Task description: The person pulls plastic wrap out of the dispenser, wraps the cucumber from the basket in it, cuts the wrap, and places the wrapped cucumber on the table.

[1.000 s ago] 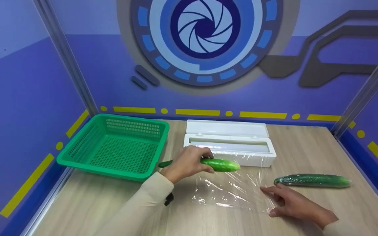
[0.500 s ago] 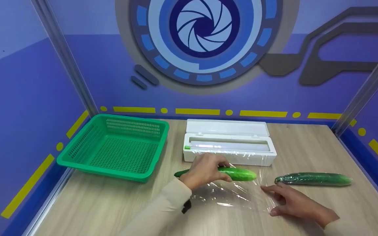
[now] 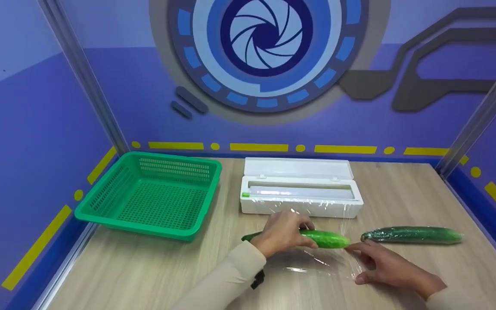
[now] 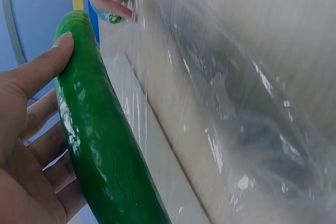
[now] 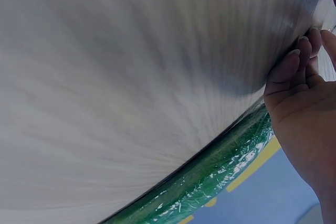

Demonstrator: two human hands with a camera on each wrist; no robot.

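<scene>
My left hand (image 3: 284,232) grips a bare green cucumber (image 3: 325,239) around its middle, low over a sheet of clear plastic wrap (image 3: 317,271). The left wrist view shows the thumb along the near side of the cucumber (image 4: 100,129) and the other fingers behind it. The pale tip of the cucumber is right by my right index finger in the head view. My right hand (image 3: 385,267) holds the right edge of the wrap, its index finger and thumb apart along that edge. A second cucumber (image 3: 416,235), covered in shiny wrap, lies just beyond the right hand.
A white wrap dispenser (image 3: 302,206) with a raised lid and a film roll stands at the back middle; the sheet runs from it toward me. A green plastic basket (image 3: 198,211) stands at the left. Purple panels (image 3: 123,94) wall in the wooden table (image 3: 136,275).
My left hand has carried the bare cucumber to the right and toward me, lower over the wrap and up to my right fingers. My right hand has stayed in nearly the same place.
</scene>
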